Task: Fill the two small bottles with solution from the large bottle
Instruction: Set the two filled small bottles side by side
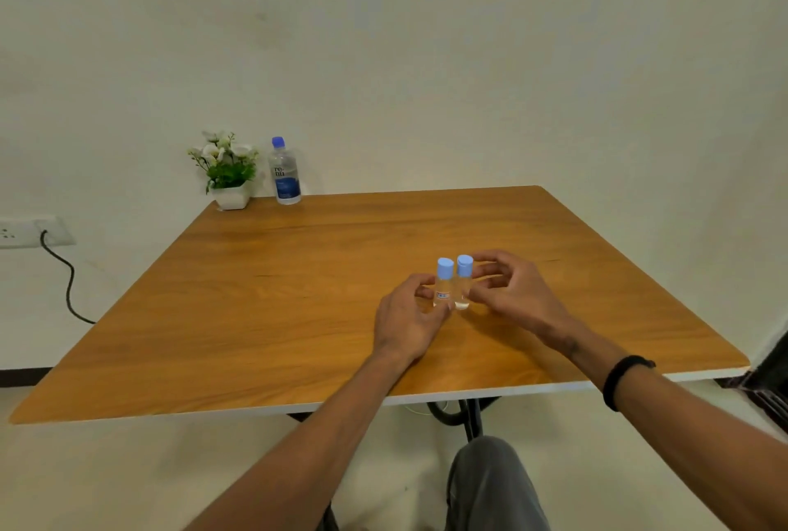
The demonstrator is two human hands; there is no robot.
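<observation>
Two small clear bottles with blue caps stand upright side by side on the wooden table [298, 296]. My left hand [407, 321] holds the left small bottle [443, 281], thumb and fingers curled round its lower body. My right hand [509, 296] holds the right small bottle [463, 278] in the same way from the right. Both caps are on. The large clear bottle [285, 172], with a blue cap and blue label, stands upright at the table's far left edge, far from both hands.
A white pot of white flowers [226, 172] stands just left of the large bottle against the wall. A wall socket [25, 232] with a black cable hangs left of the table. My knee [490, 483] shows below the table's near edge.
</observation>
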